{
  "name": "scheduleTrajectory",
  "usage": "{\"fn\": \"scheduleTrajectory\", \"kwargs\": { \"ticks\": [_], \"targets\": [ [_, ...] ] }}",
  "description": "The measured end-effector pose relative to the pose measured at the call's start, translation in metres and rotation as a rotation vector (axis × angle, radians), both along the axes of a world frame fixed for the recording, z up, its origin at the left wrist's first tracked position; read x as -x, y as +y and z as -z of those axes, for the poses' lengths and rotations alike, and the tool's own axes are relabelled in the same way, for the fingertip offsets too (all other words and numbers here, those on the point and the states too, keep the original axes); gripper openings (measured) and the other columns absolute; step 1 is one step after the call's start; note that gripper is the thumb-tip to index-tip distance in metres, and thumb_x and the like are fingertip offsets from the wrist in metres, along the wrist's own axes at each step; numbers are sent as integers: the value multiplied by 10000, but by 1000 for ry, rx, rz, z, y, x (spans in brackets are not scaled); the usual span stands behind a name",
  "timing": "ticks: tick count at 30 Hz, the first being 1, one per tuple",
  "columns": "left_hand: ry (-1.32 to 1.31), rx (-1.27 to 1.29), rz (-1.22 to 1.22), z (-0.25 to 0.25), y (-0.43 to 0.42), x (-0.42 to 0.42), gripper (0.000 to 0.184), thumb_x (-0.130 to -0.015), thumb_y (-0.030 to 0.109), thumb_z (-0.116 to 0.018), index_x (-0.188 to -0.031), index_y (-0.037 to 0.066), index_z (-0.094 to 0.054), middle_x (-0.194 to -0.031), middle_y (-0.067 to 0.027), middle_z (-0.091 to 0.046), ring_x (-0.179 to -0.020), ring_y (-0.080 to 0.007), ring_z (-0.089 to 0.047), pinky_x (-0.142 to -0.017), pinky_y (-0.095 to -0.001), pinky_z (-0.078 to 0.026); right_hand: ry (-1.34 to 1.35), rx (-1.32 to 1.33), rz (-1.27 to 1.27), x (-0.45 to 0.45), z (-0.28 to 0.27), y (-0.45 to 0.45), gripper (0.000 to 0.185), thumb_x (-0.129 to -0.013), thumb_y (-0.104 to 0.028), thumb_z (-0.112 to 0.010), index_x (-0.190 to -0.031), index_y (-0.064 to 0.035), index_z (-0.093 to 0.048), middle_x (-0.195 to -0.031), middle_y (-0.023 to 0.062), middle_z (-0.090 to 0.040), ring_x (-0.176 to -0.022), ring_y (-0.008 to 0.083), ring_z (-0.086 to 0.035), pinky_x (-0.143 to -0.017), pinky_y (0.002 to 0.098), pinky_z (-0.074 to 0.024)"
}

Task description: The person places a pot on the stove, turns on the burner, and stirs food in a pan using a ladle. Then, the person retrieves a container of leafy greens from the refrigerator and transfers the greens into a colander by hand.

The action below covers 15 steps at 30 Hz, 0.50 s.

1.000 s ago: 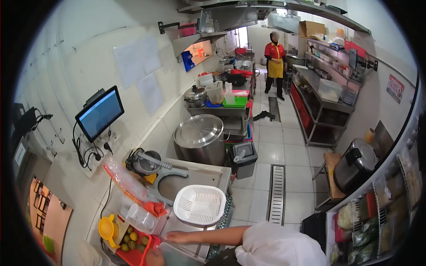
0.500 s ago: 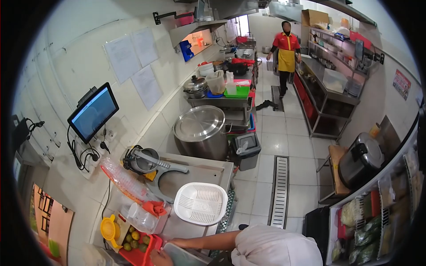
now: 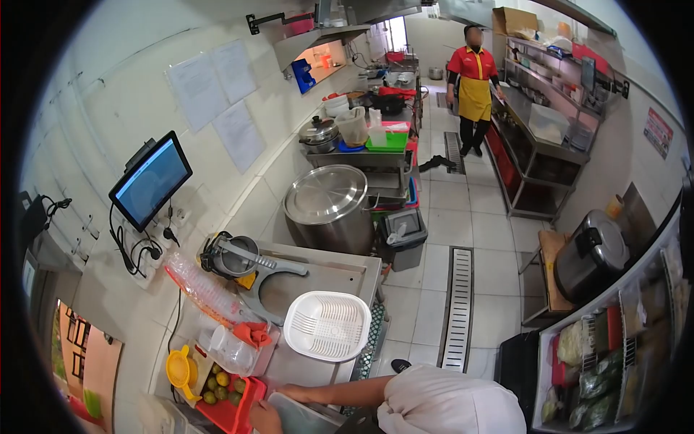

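My right hand reaches in from the right and rests at the far rim of a translucent plastic container; its fingers are partly hidden there. My left hand is at the container's left edge, close against a red basket. Its fingers are only partly visible, so its grip is unclear. Several green and yellowish citrus fruits lie in the red basket. Beside them stands a yellow juicer. Just beyond my hands, a white slotted basket sits on the steel counter.
Stacked clear cups, a grey sealer-like device and a screen are at the left. A large lidded pot stands beyond the counter. A co-worker is in the aisle; an open chiller is at right.
My left hand has risen slightly into view at the container's edge. The co-worker has come a little nearer along the aisle. The view has shifted slightly.
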<state>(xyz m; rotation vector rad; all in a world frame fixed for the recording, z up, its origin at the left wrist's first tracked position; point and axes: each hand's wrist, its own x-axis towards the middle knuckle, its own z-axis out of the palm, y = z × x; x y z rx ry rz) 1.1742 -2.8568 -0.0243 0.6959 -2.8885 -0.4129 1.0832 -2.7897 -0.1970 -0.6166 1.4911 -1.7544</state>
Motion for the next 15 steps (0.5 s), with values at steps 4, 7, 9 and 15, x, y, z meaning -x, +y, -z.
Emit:
{"fn": "scheduleTrajectory", "kwargs": {
  "ticks": [4, 7, 9, 15],
  "targets": [
    [-39, -9, -25, -2, 0, -2, 388, -857, 295, -389, -817, -39, -582, -839, -275, -595, -803, -466, -557, -727, -535, -418, -2, -1, 18, -2, 5, 1, 479, -921, -419, -352, -981, -37, -636, -941, 109, -639, -865, 173, -575, -800, 338, -444],
    [-13, 5, -12, 4, -4, -3, 397, -858, 298, -379, -821, -40, -584, -842, -274, -596, -809, -465, -558, -734, -536, -417, -6, 1, 31, -3, 10, 0, 473, -922, -409, -351, -989, -37, -637, -949, 107, -639, -869, 172, -574, -804, 340, -445],
    [35, 4, -4, 21, -17, -1, 378, -844, 295, -425, -819, -44, -590, -806, -266, -599, -782, -453, -566, -715, -536, -420, -5, -3, 34, -5, 12, 0, 469, -924, -402, -350, -994, -38, -637, -955, 106, -640, -873, 171, -573, -806, 341, -445],
    [-22, 49, -21, 41, -41, 1, 365, -827, 274, -436, -839, -50, -603, -822, -290, -595, -790, -442, -574, -703, -512, -431, -30, 15, 45, -14, 18, -10, 455, -926, -378, -349, -1007, -37, -639, -966, 103, -642, -885, 171, -571, -818, 345, -445]
  ]
}}
